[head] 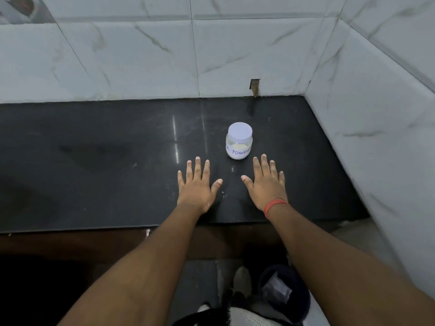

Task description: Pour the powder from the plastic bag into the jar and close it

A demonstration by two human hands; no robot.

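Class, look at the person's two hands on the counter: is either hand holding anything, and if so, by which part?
Nothing is held. The left hand and right hand lie open, palms down, on the black counter, apart from the lidded jar.

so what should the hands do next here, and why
Probably nothing more than lifting away. The jar stands upright on the black counter with its white lid on and pale powder showing inside. The left hand and right hand lie flat, palms down and empty, apart from the jar. No plastic bag is on the counter, so the task looks finished.
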